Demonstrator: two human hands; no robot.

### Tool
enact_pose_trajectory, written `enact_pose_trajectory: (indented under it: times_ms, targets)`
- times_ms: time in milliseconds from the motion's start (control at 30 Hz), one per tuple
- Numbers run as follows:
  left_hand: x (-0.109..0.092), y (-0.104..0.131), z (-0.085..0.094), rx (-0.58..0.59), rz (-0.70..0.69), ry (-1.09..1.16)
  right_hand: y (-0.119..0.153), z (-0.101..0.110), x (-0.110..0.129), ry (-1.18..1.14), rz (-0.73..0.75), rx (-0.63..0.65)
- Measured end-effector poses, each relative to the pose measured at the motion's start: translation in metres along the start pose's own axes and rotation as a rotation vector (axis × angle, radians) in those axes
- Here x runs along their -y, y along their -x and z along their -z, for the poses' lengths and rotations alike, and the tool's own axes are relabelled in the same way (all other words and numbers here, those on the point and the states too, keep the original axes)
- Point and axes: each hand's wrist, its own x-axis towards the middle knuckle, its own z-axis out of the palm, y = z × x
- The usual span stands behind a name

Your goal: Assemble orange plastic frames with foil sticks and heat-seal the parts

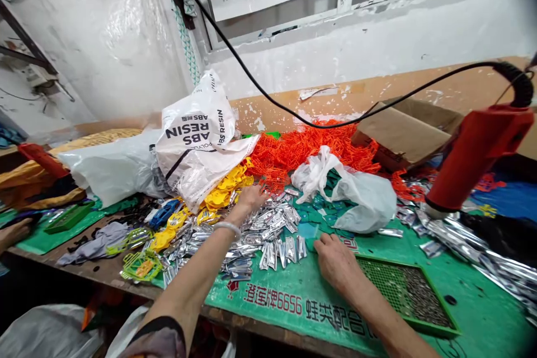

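hands point(251, 197) among silver packets point(268, 235)

Bright, even light falls from above and the far side, so shadows on the worktop point(470, 313) are soft and short. The foil packets point(268, 235) throw back small glints, and the plastic sheet point(104, 28) at far left washes out white. The view bends at the edges. The red tool point(474, 151) at right is slightly blurred; under the near edge it is dark.
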Motion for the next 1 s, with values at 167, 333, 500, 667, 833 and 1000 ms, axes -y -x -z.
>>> enact_pose_trajectory:
  times_ms: [167, 333, 500, 667, 833, 1000]
  targets:
    - [-0.012, -0.019, -0.027, 0.008, 0.089, -0.073, -0.002, 0.006, -0.01, -0.041, 0.002, 0.036]
    - [-0.009, -0.017, -0.025, -0.075, 0.132, -0.05, -0.004, 0.008, -0.013, -0.07, -0.023, 0.061]
    - [0.014, 0.009, 0.005, -0.121, 0.085, 0.14, -0.002, 0.009, -0.012, -0.078, -0.007, 0.06]
    - [0.048, 0.059, 0.034, -0.1, 0.112, 0.504, -0.002, 0.006, -0.01, -0.054, 0.021, 0.038]
    - [0.052, 0.11, 0.033, -0.049, 0.201, 1.009, -0.005, 0.0, -0.006, 0.008, 0.062, 0.027]
    - [0.028, 0.14, 0.018, 0.04, 0.278, 1.507, -0.004, 0.0, 0.004, 0.059, 0.14, 0.023]
